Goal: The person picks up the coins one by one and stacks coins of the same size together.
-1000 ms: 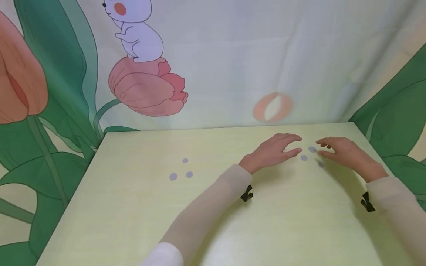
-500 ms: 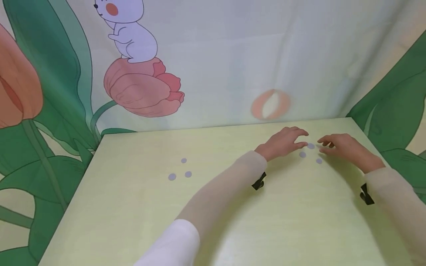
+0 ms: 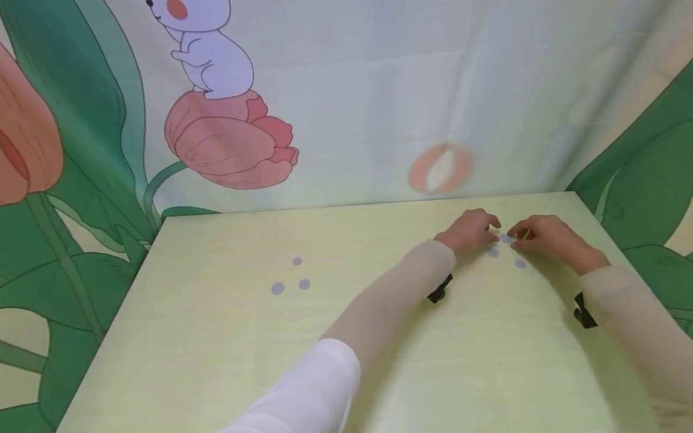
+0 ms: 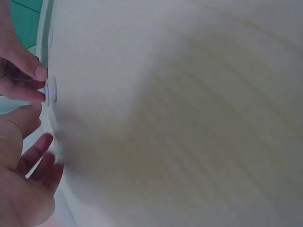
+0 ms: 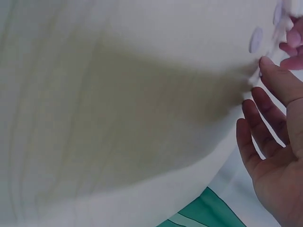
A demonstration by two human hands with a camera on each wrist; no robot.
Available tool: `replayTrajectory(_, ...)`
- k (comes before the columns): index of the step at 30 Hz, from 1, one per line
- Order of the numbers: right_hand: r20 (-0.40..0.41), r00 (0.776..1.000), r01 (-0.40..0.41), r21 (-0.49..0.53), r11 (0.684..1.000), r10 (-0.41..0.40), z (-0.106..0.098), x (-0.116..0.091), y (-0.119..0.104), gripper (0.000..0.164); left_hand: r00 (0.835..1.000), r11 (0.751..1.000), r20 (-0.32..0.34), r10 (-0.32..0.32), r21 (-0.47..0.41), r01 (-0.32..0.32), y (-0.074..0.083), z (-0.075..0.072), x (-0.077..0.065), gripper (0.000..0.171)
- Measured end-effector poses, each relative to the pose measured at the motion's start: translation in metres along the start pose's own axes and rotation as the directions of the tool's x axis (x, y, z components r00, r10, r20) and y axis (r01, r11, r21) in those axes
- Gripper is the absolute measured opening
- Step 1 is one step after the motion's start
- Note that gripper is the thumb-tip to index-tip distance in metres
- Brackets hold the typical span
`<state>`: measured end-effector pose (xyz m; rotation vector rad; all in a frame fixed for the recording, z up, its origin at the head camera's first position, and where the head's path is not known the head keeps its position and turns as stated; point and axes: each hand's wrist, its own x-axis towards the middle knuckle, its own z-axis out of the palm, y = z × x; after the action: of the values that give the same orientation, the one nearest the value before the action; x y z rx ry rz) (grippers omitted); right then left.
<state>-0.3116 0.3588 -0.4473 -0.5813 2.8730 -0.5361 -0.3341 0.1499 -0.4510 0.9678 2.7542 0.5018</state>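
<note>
Both hands hover low over a trio of pale lilac discs at the table's back right. My left hand [image 3: 468, 231] comes in from the left, fingers loosely bent, tips beside the back disc [image 3: 506, 239] and above the front-left disc [image 3: 493, 252]. From the other side, my right hand [image 3: 553, 239] has thumb and index tips right at the back disc's edge, a small gap between them. A third disc [image 3: 520, 264] lies just in front of the right hand. In the right wrist view the right hand's other fingers [image 5: 258, 130] are spread and relaxed.
Three more lilac discs lie left of the table's middle, one of them a front-left disc [image 3: 278, 288]. The pale yellow table [image 3: 216, 361] ends at a printed curtain [image 3: 346, 108] behind. Black straps [image 3: 440, 290] show under the sleeves.
My left hand has moved right and its fingers have bent more. The right hand has moved slightly left, its thumb and index drawing closer at the back disc. The discs stay put.
</note>
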Motion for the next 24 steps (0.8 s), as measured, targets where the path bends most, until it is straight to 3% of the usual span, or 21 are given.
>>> replayTrajectory(5,-0.030,0.999,-0.038,0.009,0.999,0.039,0.005,0.002,0.000,0.027,0.996,0.995,-0.028,-0.089,0.041,0.090,0.002,0.007,0.009,0.034)
replayTrajectory(10,-0.049,0.996,-0.073,0.029,0.997,0.074,0.010,0.001,0.000,0.027,0.996,0.996,-0.030,-0.089,0.010,0.089,0.002,0.016,0.015,0.030)
replayTrajectory(17,-0.079,0.992,-0.092,0.059,0.994,0.096,0.012,-0.004,0.001,0.029,0.997,0.987,-0.070,-0.021,-0.158,0.009,0.000,0.023,0.015,0.023)
replayTrajectory(24,-0.089,0.989,-0.104,0.139,0.985,0.117,0.013,-0.003,0.001,0.029,0.989,0.960,-0.075,-0.129,-0.259,0.106,-0.002,0.025,0.014,0.022)
